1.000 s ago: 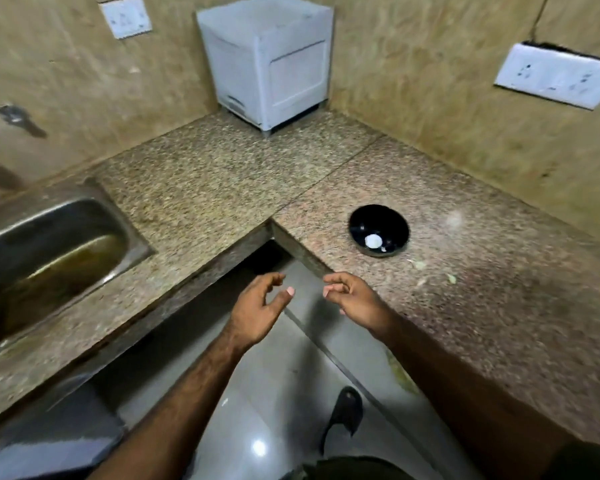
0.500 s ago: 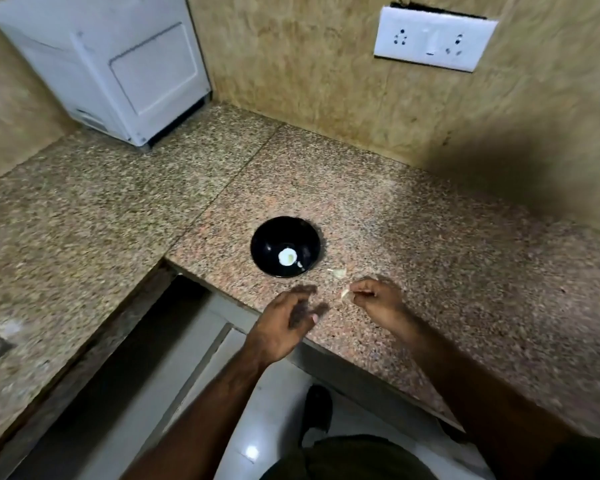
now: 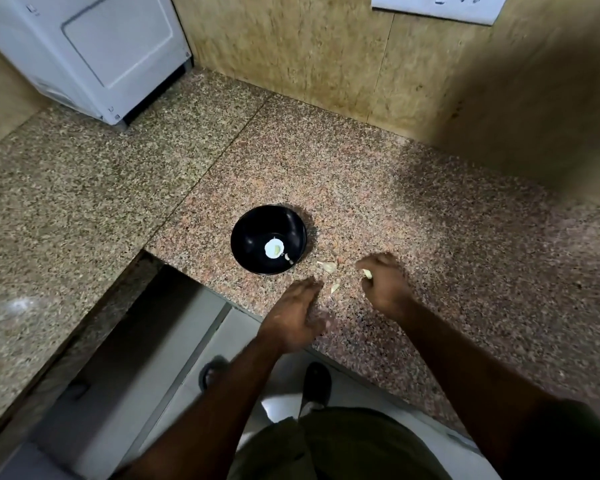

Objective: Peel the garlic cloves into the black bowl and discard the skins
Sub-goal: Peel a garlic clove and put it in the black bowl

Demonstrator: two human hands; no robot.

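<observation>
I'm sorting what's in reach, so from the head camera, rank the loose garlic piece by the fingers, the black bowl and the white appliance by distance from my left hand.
From the left hand:
1. Loose garlic piece, just right of the fingertips.
2. Black bowl, ahead, slightly left.
3. White appliance, far back left corner.

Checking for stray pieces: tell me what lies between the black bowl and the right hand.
In the head view, one garlic clove lies on the counter between the black bowl and the right hand.

Speckled granite counter – tan walls, white appliance, pale floor.
</observation>
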